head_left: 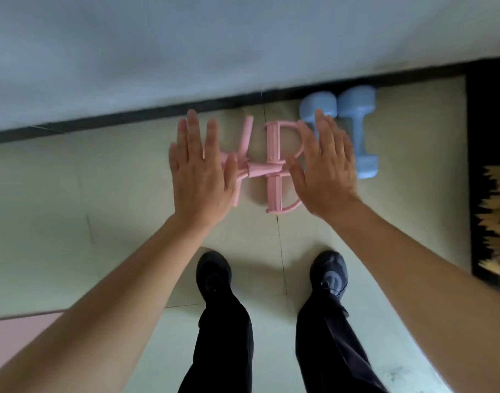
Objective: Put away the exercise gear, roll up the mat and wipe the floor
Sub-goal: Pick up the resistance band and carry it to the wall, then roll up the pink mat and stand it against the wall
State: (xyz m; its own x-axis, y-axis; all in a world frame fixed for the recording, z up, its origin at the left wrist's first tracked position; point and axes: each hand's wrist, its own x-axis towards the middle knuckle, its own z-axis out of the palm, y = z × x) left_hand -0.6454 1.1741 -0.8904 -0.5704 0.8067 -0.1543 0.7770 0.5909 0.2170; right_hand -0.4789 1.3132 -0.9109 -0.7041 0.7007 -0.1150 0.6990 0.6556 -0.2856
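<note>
Lying crosswise along the wall, pink pedal puller; left hand, right hand spread empty.

At frame centre, the left hand and right hand spread flat, fingers extended, over a pink pedal puller on the floor; two blue dumbbells lie upper right.

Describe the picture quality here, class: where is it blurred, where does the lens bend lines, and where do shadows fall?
Head view: motion blur smears the right hand, the blue dumbbells and the straw-coloured thing at the right edge; the wide lens bends the black skirting into a curve; light is soft and even, with faint shadows under the pink pull trainer and around the shoes.
</note>
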